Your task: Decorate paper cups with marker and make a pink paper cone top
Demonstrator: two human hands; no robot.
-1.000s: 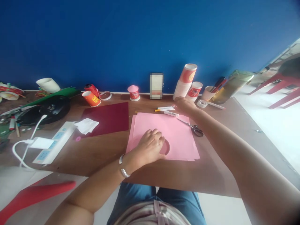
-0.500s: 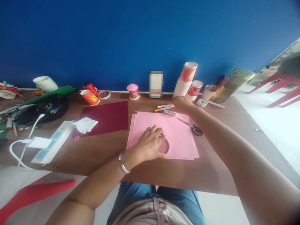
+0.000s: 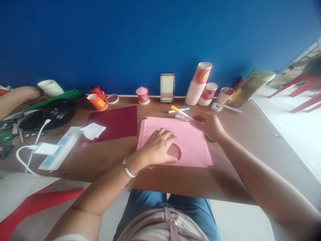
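Note:
My left hand point(image 3: 157, 145) rests on a stack of pink paper point(image 3: 190, 144) with its fingers curled, pressing a round pink cup base point(image 3: 175, 151) against the sheet. My right hand point(image 3: 208, 125) is closed on a yellow-tipped white marker point(image 3: 181, 112), held above the far right corner of the pink paper. Two more markers point(image 3: 178, 110) lie just beyond the paper. The scissors are mostly hidden under my right hand.
A dark red sheet point(image 3: 115, 124) lies left of the pink paper. Stacked paper cups point(image 3: 198, 83), a tape roll point(image 3: 216, 106) and a pen cup point(image 3: 223, 95) stand along the blue wall. A power strip point(image 3: 57, 150) and black device point(image 3: 50, 115) sit left. Another person's arm point(image 3: 15, 97) shows far left.
My right hand has drawn back from near the cups toward the pink paper, now holding a yellow-tipped marker. My left hand stays on the paper. Another person's arm has appeared at far left.

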